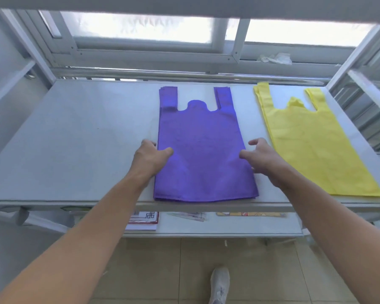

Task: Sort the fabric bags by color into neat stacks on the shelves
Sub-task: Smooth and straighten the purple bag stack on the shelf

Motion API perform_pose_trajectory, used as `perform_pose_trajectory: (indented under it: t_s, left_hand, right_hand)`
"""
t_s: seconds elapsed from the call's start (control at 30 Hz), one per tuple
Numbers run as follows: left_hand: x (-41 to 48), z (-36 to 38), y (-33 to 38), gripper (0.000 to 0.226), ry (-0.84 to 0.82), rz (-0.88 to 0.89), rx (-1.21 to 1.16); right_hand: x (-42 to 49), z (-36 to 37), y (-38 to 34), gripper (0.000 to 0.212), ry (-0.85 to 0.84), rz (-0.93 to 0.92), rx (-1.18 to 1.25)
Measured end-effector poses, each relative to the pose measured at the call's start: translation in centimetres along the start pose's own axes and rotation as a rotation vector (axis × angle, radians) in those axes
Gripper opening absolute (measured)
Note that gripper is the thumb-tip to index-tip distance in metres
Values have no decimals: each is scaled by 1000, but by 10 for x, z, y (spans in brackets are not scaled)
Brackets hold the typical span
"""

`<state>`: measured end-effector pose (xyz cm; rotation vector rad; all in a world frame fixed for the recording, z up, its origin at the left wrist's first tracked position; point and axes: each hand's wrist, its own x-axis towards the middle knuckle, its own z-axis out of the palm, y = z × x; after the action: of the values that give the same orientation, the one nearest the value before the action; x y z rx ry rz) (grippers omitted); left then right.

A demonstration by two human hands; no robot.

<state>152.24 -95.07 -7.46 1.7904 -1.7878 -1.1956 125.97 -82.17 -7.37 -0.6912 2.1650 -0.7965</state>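
Observation:
A stack of purple fabric bags (201, 145) lies flat in the middle of the grey shelf (75, 139), handles pointing away from me. My left hand (150, 155) is at the stack's left edge, its thumb resting on the top bag and its fingers curled down beside the edge. My right hand (261, 160) hovers at the stack's right edge with fingers loosely spread; its thumb tip reaches the purple fabric. To the right, a stack of yellow fabric bags (312, 145) lies flat on the same shelf, slightly slanted.
White metal rack posts (360, 47) frame the shelf, with a window behind. A lower shelf (228, 227) holds printed papers (144, 218) and flat packets. The shelf's left half is bare. Tiled floor and a grey shoe (219, 284) show below.

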Motion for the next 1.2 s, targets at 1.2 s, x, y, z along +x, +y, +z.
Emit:
perform_pose_trajectory:
  t_s: [1.2]
  left_hand:
    - [195, 64, 100, 44, 418, 238, 540]
  right_hand:
    - [191, 47, -126, 35, 375, -384, -702]
